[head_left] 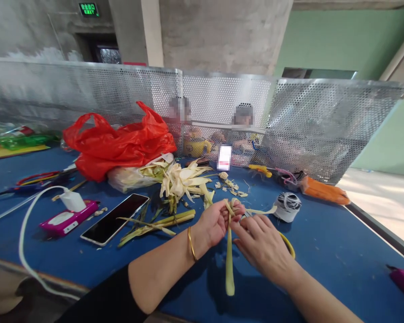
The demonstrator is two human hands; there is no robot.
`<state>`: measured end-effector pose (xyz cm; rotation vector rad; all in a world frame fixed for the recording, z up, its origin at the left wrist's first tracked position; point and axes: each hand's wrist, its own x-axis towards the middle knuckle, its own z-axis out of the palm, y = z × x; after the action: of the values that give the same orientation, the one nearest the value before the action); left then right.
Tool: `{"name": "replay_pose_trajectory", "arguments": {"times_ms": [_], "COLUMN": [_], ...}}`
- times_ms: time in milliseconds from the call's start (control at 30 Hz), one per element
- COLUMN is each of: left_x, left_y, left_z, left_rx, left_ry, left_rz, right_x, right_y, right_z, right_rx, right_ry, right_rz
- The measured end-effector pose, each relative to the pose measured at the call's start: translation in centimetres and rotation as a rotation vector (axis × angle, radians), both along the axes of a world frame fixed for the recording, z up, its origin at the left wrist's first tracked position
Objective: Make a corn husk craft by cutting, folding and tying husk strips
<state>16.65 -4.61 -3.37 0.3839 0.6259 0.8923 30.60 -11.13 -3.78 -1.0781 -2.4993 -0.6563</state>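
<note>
My left hand point(212, 226), with a gold bangle on its wrist, is closed on a strip of pale green corn husk point(229, 273). The strip hangs down toward me, and its upper part is looped or folded at the fingertips. My right hand point(267, 244) pinches at the same husk from the right, its fingertips partly hidden. Another husk end sticks out to the right, toward a ball of white string point(287, 206). Under my right hand shows a yellow curved handle point(288, 246). Beyond my left hand lies a heap of dried husks point(183, 179).
Left are green husk stalks point(175, 220), a phone point(116, 220) and a magenta power strip point(69, 220) with a white cable. Behind are a red plastic bag point(121, 143), a lit phone point(225, 157) and a perforated metal divider point(306, 125). Two people sit beyond it.
</note>
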Motion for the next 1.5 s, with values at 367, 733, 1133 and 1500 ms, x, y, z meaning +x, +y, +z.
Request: {"name": "replay_pose_trajectory", "arguments": {"times_ms": [367, 733, 1133, 1500], "left_x": [0.5, 0.1, -0.2, 0.0], "left_y": [-1.0, -0.9, -0.1, -0.9], "left_z": [-0.1, 0.1, 0.0, 0.0], "left_rx": [0.152, 0.119, 0.253, 0.452], "left_ry": [0.18, 0.132, 0.379, 0.462], "left_rz": [-0.128, -0.23, -0.036, -0.189], "right_x": [1.7, 2.0, 2.6, 2.7], "right_y": [1.3, 2.5, 2.0, 1.8], "right_z": [0.1, -0.6, 0.8, 0.5], "right_rx": [-0.25, -1.265, -1.089, -0.456], "right_ry": [1.09, 1.465, 1.212, 0.823], "right_rz": [-0.103, -0.279, 0.115, 0.192]}}
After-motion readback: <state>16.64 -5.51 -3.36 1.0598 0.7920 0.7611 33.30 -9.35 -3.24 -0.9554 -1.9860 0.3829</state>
